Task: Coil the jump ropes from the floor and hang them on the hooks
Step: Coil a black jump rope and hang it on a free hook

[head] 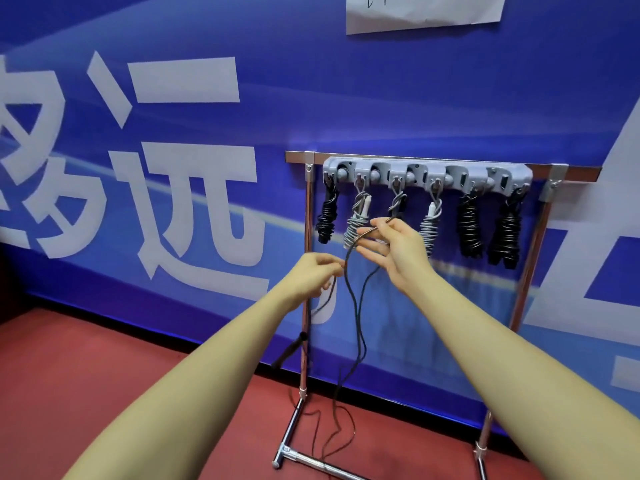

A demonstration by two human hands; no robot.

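Note:
A thin black jump rope (354,306) hangs in long loops from my hands down to the red floor. My right hand (394,252) is raised in front of the rack, and the rope runs over its spread fingers. My left hand (317,275) pinches the rope a little lower and to the left. One black handle (289,349) dangles below my left forearm. A grey hook rail (427,176) sits on a chrome rack. Several coiled ropes hang from its hooks: black ones (469,230) and grey ones (356,221).
The chrome rack (306,341) stands on the red floor (104,375) against a blue banner wall with large white characters. Its foot bar (304,457) juts toward me, with loose rope lying across it. A white paper (422,12) is taped high on the wall.

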